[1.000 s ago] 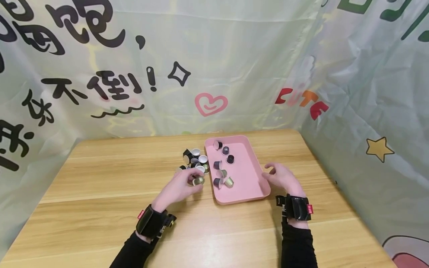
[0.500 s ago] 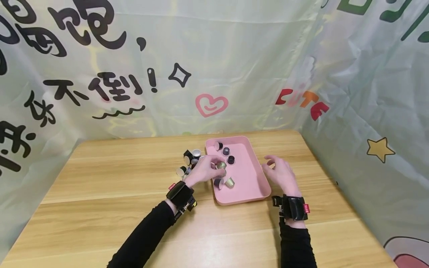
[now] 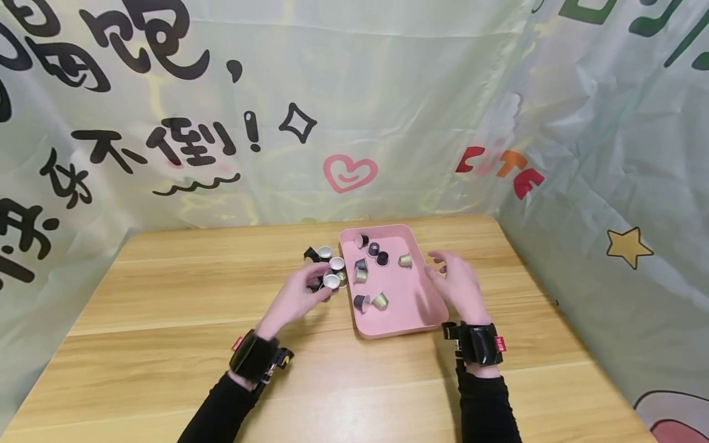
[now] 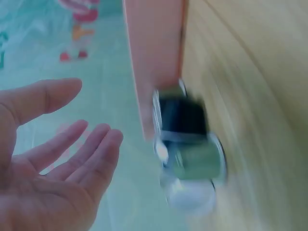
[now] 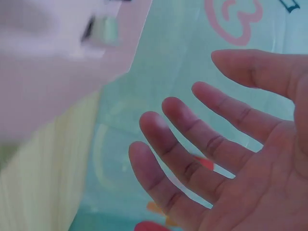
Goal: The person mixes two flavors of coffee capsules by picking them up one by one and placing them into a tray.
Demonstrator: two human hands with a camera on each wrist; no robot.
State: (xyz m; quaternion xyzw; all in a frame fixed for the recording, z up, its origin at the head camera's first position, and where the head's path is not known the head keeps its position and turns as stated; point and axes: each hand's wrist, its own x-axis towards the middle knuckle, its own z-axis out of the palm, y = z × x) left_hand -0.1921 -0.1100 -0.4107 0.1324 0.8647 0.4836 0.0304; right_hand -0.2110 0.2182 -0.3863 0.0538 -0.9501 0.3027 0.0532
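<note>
My left hand [image 3: 295, 300] reaches over a pile of small coffee capsules [image 3: 332, 282] on the table, left of a pink tray [image 3: 404, 307]. In the left wrist view its thumb and fingers are apart with nothing between them; black, green and white-lidded capsules [image 4: 197, 161] lie beside the tray wall. My right hand [image 3: 458, 288] hovers at the tray's right rim, its fingers [image 5: 185, 168] loosely spread and holding nothing. Several capsules lie scattered in the tray, among them a pale green capsule [image 3: 405, 261] near the right side and another light green capsule [image 3: 380, 301] near the front.
The wooden table [image 3: 183, 320] extends around the tray and pile. A printed cloth backdrop [image 3: 266, 74] hangs behind the table, and another cloth side [image 3: 598, 184] runs along its right edge.
My left hand carried a green capsule over the tray, let it go and returned left to the pile. A pale green capsule now lies at the tray's right side. My right hand shifted slightly left.
</note>
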